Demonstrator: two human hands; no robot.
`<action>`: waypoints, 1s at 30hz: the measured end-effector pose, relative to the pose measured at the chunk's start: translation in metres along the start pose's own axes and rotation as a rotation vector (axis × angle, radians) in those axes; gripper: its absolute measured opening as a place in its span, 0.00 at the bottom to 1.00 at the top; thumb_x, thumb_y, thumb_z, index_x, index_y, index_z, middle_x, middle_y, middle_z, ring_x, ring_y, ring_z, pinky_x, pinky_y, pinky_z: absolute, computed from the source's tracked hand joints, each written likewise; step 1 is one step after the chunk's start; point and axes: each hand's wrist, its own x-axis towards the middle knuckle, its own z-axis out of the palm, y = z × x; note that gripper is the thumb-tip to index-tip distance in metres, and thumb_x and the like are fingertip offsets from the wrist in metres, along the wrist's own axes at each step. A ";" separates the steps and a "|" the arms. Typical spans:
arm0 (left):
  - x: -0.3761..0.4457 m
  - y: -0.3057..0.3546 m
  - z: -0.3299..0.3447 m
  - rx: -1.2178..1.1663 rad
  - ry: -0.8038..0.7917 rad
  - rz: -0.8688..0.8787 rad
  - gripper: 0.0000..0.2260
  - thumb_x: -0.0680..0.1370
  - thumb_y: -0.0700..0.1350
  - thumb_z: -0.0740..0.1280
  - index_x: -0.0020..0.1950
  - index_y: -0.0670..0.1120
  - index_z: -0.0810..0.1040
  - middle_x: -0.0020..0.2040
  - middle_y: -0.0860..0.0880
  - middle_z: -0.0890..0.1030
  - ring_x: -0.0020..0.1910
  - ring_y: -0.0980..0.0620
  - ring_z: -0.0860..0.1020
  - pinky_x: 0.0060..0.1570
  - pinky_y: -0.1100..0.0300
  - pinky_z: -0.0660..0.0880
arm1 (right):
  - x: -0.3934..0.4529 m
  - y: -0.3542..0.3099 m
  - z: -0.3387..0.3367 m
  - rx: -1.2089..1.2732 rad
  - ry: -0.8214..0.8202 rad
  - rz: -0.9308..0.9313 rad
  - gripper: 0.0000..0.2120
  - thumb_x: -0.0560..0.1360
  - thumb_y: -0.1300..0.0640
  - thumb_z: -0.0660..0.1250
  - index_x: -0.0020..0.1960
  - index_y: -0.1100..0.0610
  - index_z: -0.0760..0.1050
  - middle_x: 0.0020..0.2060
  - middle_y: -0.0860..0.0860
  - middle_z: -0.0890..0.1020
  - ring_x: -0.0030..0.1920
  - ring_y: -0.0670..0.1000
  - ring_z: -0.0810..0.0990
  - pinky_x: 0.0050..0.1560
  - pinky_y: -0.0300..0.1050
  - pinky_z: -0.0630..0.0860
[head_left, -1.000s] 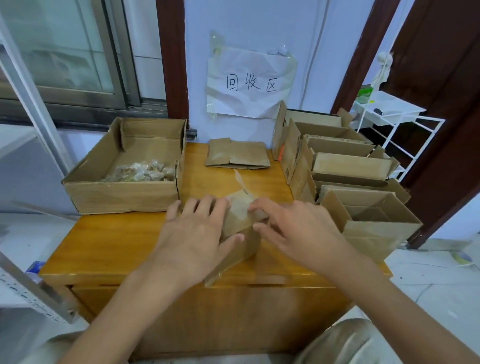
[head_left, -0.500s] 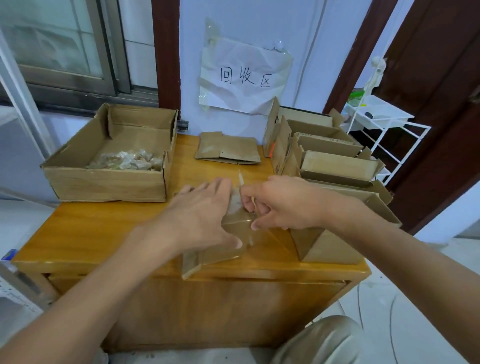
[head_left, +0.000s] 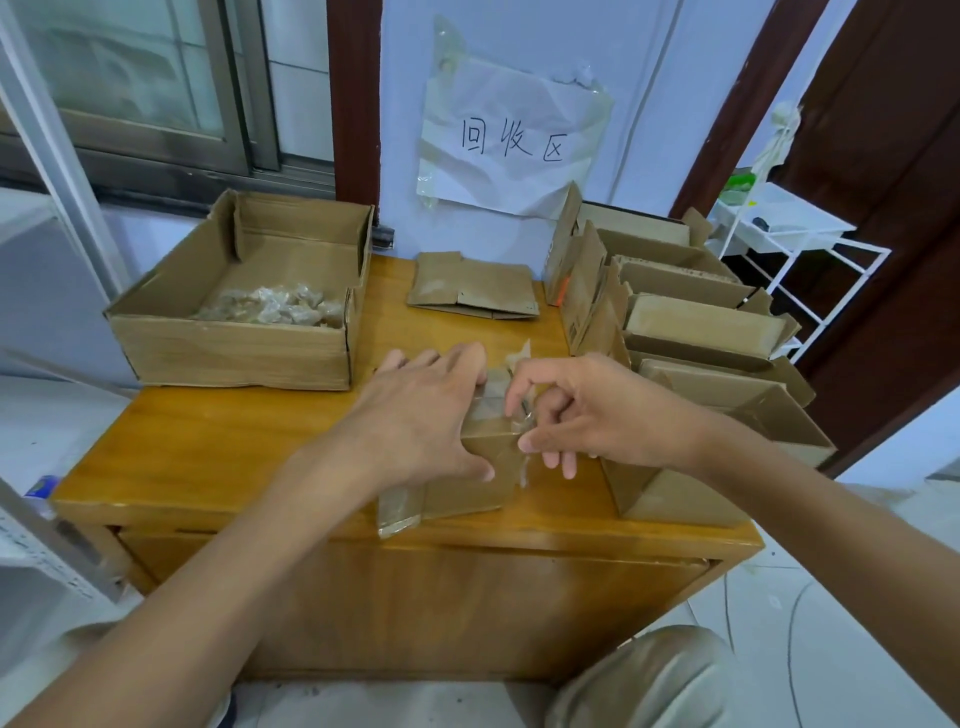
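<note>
Small carton (head_left: 467, 488) — brown corrugated, closed, scuffed. It lies at the front edge of the table (head_left: 208, 452), about mid-length, with a clear tape end overhanging the edge.

Left hand (head_left: 415, 421): fingers spread and nearly straight, pressing the carton's top down, thumb along its front face.

Right hand (head_left: 597, 410): thumb and forefinger pinch the tape strip (head_left: 519, 356), other fingers curled.

Progress, as judged: tape lifted at the top seam only — the front and left-end tape is unpeeled, and the carton is not yet flattened.

Left rear: open tray box (head_left: 234, 353) holding tape wads (head_left: 270, 309).

Rear centre: flattened carton (head_left: 472, 286).

Right edge: row of open cartons (head_left: 701, 332).

Wall: paper sign (head_left: 511, 140).
</note>
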 end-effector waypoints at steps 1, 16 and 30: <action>0.000 0.000 0.000 -0.004 0.004 -0.002 0.33 0.67 0.70 0.74 0.55 0.56 0.57 0.59 0.57 0.73 0.58 0.52 0.71 0.61 0.50 0.65 | -0.002 0.002 0.003 0.024 0.039 -0.014 0.06 0.79 0.58 0.75 0.53 0.56 0.79 0.35 0.54 0.86 0.35 0.55 0.87 0.44 0.54 0.85; 0.000 0.000 0.004 -0.042 0.039 -0.002 0.33 0.67 0.70 0.74 0.56 0.55 0.59 0.59 0.58 0.74 0.56 0.52 0.71 0.59 0.51 0.65 | -0.017 0.000 0.040 -0.079 0.460 0.030 0.11 0.79 0.46 0.71 0.43 0.52 0.78 0.32 0.46 0.85 0.31 0.46 0.83 0.35 0.48 0.82; 0.001 0.000 0.003 -0.052 0.023 0.000 0.34 0.66 0.70 0.75 0.56 0.56 0.57 0.58 0.58 0.72 0.56 0.52 0.71 0.58 0.52 0.64 | -0.025 0.003 0.031 0.048 0.299 0.040 0.27 0.79 0.65 0.71 0.71 0.47 0.66 0.32 0.55 0.76 0.31 0.48 0.72 0.37 0.35 0.70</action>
